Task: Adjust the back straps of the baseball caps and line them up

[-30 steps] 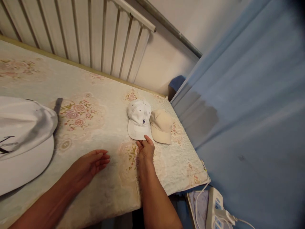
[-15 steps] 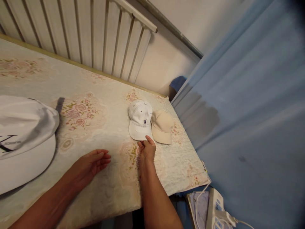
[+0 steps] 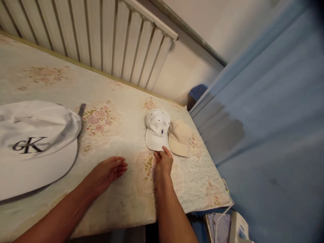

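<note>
A small white cap (image 3: 157, 130) with a dark logo lies on the floral quilted cover (image 3: 113, 128), its brim toward me. A beige cap (image 3: 180, 137) sits beside it on the right, touching it. My right hand (image 3: 164, 161) pinches the front edge of the white cap's brim between thumb and fingers. My left hand (image 3: 107, 172) rests open on the cover, fingers together and stretched out, holding nothing. A large white cap with black lettering (image 3: 35, 145) lies at the far left, close to the camera.
A white ribbed radiator (image 3: 96, 37) runs behind the surface. A blue curtain (image 3: 268, 128) hangs on the right. Below the cover's right corner lie a white power strip (image 3: 239, 229) with a cable and a patterned book or pad (image 3: 217, 227).
The view has shifted, so everything sits a little further right in frame. My right hand stays at the white cap's brim and my left hand stays flat on the cover.
</note>
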`<move>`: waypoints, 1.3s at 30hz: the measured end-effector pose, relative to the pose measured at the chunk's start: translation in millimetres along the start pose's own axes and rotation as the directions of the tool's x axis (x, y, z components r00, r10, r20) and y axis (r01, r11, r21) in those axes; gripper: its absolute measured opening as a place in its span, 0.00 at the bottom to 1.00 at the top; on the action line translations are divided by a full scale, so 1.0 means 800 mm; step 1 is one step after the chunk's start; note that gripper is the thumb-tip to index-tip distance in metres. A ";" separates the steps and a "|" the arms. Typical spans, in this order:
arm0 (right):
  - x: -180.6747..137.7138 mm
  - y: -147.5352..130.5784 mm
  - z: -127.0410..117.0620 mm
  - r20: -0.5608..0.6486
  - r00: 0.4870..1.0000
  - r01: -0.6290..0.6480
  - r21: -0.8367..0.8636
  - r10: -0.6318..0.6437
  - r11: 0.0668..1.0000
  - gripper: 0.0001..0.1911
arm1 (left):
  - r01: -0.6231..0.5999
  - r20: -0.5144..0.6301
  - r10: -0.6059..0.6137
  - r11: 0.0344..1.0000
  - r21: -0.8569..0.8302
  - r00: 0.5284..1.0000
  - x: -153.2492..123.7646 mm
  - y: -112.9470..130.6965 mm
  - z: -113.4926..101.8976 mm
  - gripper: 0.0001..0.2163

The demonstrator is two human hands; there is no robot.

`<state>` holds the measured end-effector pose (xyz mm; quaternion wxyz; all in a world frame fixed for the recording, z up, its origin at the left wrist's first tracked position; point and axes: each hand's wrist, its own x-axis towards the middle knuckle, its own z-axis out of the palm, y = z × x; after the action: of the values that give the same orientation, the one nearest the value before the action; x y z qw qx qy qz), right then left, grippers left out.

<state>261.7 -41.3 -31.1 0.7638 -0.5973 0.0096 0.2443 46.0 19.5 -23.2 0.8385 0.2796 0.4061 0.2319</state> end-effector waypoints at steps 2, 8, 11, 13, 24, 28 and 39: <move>-0.003 -0.001 -0.003 -0.013 1.000 -0.001 -0.034 0.001 0.999 0.22 | -0.008 0.014 0.008 1.000 -0.006 1.000 -0.002 -0.001 0.002 0.04; -0.023 0.009 -0.012 -0.044 0.995 0.078 -0.152 -0.086 0.985 0.15 | -0.023 0.043 0.024 1.000 -0.021 0.999 -0.014 -0.003 0.007 0.04; -0.042 0.025 -0.008 0.009 0.987 0.159 -0.240 -0.161 0.958 0.11 | -0.038 0.068 0.041 0.998 -0.040 0.997 -0.017 -0.003 0.006 0.05; -0.056 0.037 -0.002 0.096 0.972 0.232 -0.308 -0.212 0.923 0.10 | -0.040 0.075 0.044 0.998 -0.056 0.996 -0.019 -0.003 0.005 0.05; -0.085 0.057 0.018 0.480 0.795 0.604 -0.566 -0.370 0.562 0.10 | -0.065 0.114 0.078 0.992 -0.111 0.990 -0.035 0.001 0.002 0.09; -0.085 0.060 0.022 0.542 0.744 0.668 -0.609 -0.390 0.428 0.11 | -0.068 0.113 0.082 0.990 -0.121 0.990 -0.039 0.004 -0.002 0.09; -0.085 0.067 0.025 0.601 0.682 0.722 -0.646 -0.417 0.250 0.14 | -0.083 0.122 0.097 0.990 -0.114 0.988 -0.049 0.007 -0.024 0.09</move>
<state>176.2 -38.7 -53.0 0.3905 -0.8029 -0.4504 0.0066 7.7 5.2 -8.0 0.8654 0.2658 0.3255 0.2729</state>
